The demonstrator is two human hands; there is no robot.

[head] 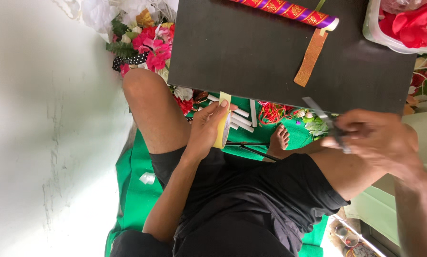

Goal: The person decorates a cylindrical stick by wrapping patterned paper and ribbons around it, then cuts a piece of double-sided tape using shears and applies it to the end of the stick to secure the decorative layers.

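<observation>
My one head camera is looking steeply down from close above, taking in my lap (242,200), the dark surface (270,52) ahead and the green mat (137,190) beneath.

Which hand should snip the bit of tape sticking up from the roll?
Probably the right hand: it holds the scissors, blades open. The left hand is busy gripping the yellow tape roll.
</observation>
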